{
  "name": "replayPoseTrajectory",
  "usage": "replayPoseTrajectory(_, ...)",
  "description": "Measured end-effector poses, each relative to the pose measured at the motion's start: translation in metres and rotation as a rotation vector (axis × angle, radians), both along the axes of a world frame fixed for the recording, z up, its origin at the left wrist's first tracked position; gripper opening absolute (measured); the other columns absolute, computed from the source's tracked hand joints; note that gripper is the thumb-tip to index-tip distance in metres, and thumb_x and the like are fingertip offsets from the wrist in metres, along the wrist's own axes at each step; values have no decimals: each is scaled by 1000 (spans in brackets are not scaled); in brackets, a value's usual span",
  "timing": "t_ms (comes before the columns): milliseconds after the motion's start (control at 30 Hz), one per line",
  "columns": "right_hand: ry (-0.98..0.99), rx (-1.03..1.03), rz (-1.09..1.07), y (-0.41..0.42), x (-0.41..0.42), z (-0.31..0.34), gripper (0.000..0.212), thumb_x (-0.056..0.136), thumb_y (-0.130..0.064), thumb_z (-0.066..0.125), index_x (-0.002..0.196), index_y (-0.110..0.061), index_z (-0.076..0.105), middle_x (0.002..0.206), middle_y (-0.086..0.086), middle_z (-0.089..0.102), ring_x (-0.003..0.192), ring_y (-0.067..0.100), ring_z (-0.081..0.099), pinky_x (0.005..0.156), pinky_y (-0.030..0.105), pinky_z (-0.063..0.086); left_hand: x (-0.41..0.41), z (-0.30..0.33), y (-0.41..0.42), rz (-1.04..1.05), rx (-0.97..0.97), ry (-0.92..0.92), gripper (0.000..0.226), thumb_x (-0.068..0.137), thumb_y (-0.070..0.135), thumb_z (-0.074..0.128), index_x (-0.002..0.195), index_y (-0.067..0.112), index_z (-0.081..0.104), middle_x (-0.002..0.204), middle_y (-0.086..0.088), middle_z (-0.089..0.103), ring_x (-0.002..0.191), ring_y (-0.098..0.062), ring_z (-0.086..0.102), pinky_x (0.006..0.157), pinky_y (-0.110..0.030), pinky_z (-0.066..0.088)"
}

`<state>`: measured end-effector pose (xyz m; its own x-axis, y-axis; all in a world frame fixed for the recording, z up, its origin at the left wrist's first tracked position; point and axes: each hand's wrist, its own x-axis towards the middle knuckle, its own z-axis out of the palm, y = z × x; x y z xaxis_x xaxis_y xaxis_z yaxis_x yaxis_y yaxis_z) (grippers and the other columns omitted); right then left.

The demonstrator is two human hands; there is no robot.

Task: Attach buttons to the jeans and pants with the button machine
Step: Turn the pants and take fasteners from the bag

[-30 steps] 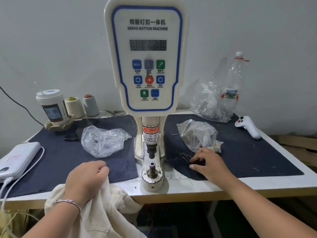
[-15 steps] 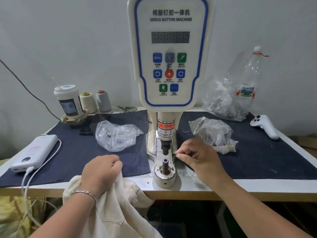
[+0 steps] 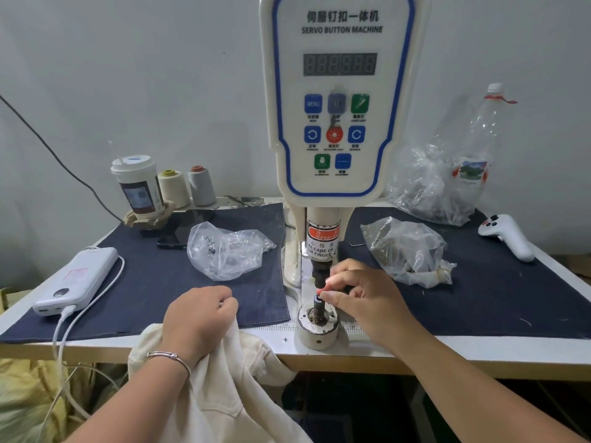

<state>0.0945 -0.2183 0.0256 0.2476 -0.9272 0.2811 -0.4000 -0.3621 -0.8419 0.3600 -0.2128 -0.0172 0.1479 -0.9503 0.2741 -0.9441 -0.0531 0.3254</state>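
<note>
My right hand [image 3: 361,295] pinches something small at the top of the button machine's [image 3: 335,100] lower post [image 3: 319,310]. My left hand [image 3: 198,318] grips the cream pants [image 3: 220,391] at the table [image 3: 479,353] edge.

Narrow gap between punch [image 3: 320,274] and lower die post [image 3: 318,306], right hand [image 3: 361,298] already there; bags [image 3: 228,251] flanking.

left hand [image 3: 199,318] is balled up with the knuckles up, wrist bent a bit, right hand [image 3: 364,298] reaches forward with thumb and fingertips pinched together
</note>
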Motion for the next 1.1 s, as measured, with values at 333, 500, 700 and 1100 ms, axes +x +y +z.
replayPoseTrajectory(333, 6, 1, 16, -1, 1, 1, 27, 78, -13, 80, 68, -35, 67, 94, -10, 62, 50, -2, 49, 52, 10, 37, 0, 0, 0, 17, -6, -15, 22, 77, 29, 35, 61, 14, 35, 57, -3, 43, 56, -16, 33, 49, -34, 19)
replayPoseTrajectory(500, -25, -22, 34, 0, 1, -2, 19, 77, -7, 79, 70, -23, 71, 89, -7, 60, 54, -5, 51, 52, 10, 37, -2, 2, 0, 13, -1, -6, 19, 67, 32, 27, 61, 15, 33, 57, -2, 41, 56, -16, 33, 50, -34, 19)
replayPoseTrajectory(700, -31, -13, 19, 0, -1, -3, 18, 77, -8, 79, 70, -24, 74, 86, -9, 62, 58, -4, 53, 53, 11, 37, 0, -1, 0, 15, -7, -9, 19, 67, 32, 27, 60, 15, 32, 57, -3, 41, 56, -16, 32, 50, -34, 19)
replayPoseTrajectory(1100, -60, 63, -14, 7, -8, 10, 24, 77, -14, 80, 64, -33, 72, 78, -15, 67, 65, 2, 57, 61, 18, 47, -2, 5, 2, 10, 27, 23, 16, 64, 32, 29, 60, 16, 31, 55, 0, 38, 55, -17, 31, 51, -34, 21)
